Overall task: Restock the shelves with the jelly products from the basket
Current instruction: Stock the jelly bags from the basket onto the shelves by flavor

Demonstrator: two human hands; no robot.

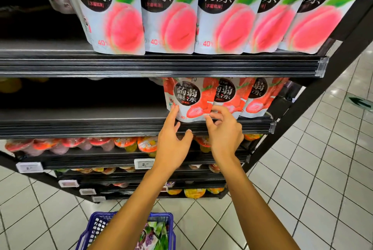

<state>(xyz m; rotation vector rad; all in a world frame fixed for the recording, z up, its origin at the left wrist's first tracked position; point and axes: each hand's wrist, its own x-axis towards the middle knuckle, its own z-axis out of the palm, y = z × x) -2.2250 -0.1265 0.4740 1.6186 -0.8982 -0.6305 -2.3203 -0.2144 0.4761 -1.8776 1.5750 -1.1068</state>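
At the front edge of the middle shelf point(80, 126), toward its right end, the strawberry jelly pouch point(187, 98) stands upright; being soft-sided, it may slump off that edge if I let go early. It is white with red strawberries and a dark round label. My right hand point(224, 128) pinches its lower right corner; my left hand point(173, 142), grip released, touches its left side.
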